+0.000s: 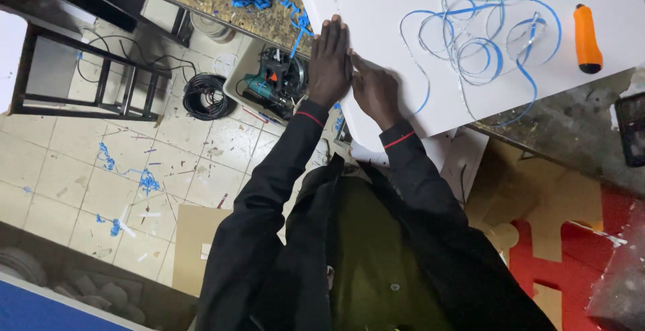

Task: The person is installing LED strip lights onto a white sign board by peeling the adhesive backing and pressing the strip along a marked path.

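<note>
White flat board (376, 8): left hand (329, 62), right hand (375, 92) pressing.

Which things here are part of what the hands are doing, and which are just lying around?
In use:
left hand, flat on the white board
right hand, pressing the same board

Lying about:
blue strip tangle
orange-handled tool
power drill in a floor bin
black cable coil
</note>
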